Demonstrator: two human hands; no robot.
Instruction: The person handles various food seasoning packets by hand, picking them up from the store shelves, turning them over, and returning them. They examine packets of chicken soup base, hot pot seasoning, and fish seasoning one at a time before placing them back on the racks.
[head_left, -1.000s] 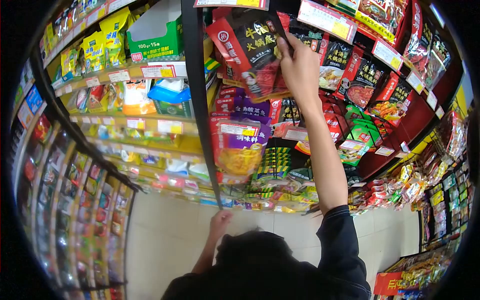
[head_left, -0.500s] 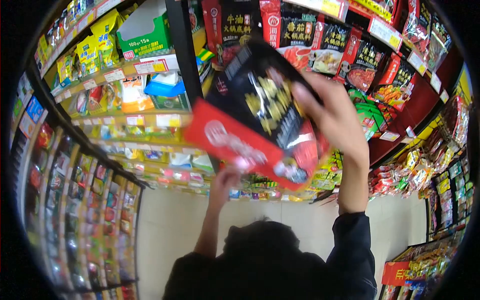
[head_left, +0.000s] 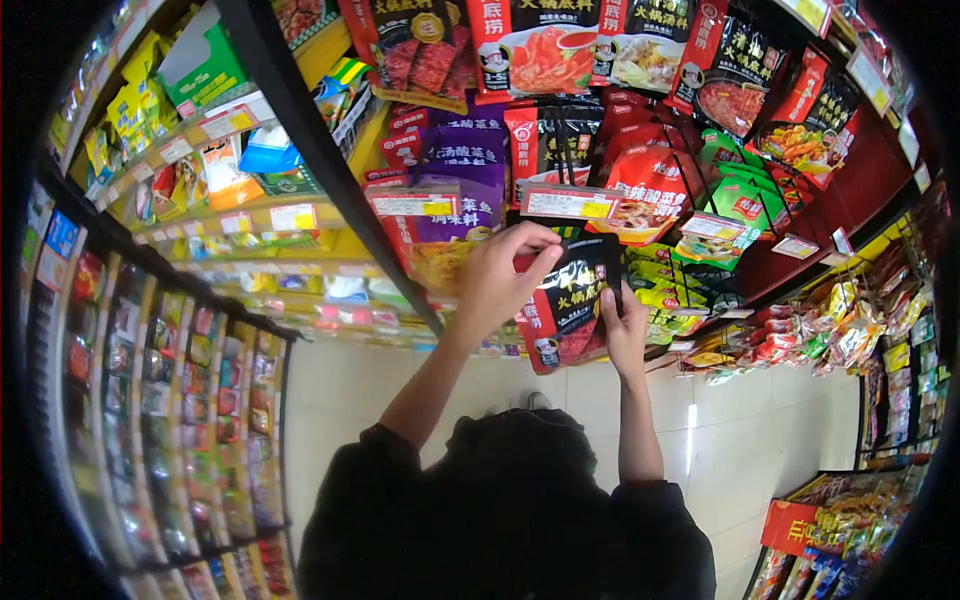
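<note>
I hold a black and red hotpot seasoning packet (head_left: 570,305) in front of me with both hands, low in front of the hanging display. My left hand (head_left: 500,278) grips its upper left edge, fingers curled over the top. My right hand (head_left: 626,325) pinches its right edge. The packet shows yellow lettering and a red picture at the bottom. Behind it hang similar seasoning packets (head_left: 520,45) on pegs, with a yellow and white price tag (head_left: 568,203) just above my hands.
Yellow shelves (head_left: 250,215) with snack bags and boxes run along the left. A black upright post (head_left: 320,160) divides them from the red peg display (head_left: 830,215) on the right. More racks line the far right above a pale tiled floor (head_left: 760,440).
My right hand took the packet off the high peg and brought it down. My left hand rose from below and took hold of it too. The view has tilted downward.
</note>
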